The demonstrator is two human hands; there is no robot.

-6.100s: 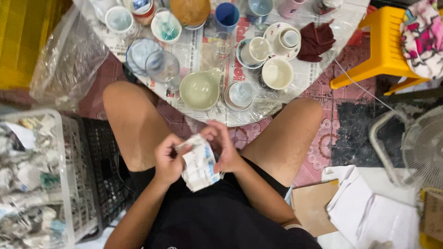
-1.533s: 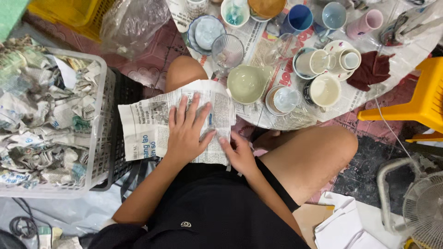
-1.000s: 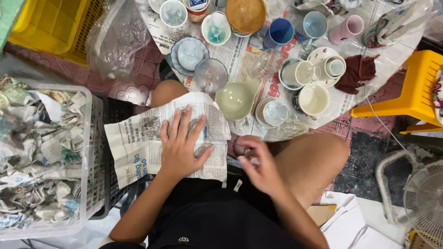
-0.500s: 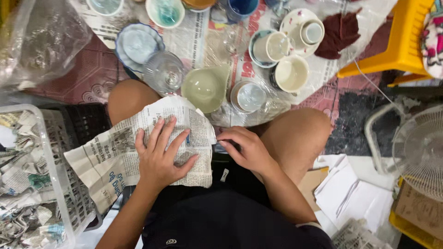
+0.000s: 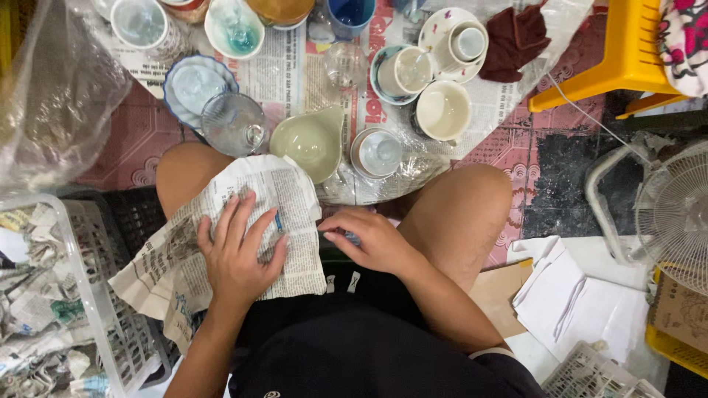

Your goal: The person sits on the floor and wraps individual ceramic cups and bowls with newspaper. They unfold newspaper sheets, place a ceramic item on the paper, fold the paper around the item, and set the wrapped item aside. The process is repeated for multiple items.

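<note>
Left hand (image 5: 237, 254) flat, fingers spread, pinning one creased grey newspaper sheet (image 5: 221, 243) across the lap. Right hand (image 5: 372, 239) just beside that sheet's right edge, fingers loosely curled, holding nothing certain. Best smoothed flat, edges kept free. Beyond the sheet: one pale green ceramic jug (image 5: 310, 144), one clear glass (image 5: 232, 121).

We cannot see what our right hand (image 5: 372, 239) covers; its fingertips hide a small blue thing. The white basket (image 5: 96, 309) is cut off at left.

Cups and bowls on a low table (image 5: 516, 103), a yellow stool (image 5: 627, 59), a white fan (image 5: 675, 214).
</note>
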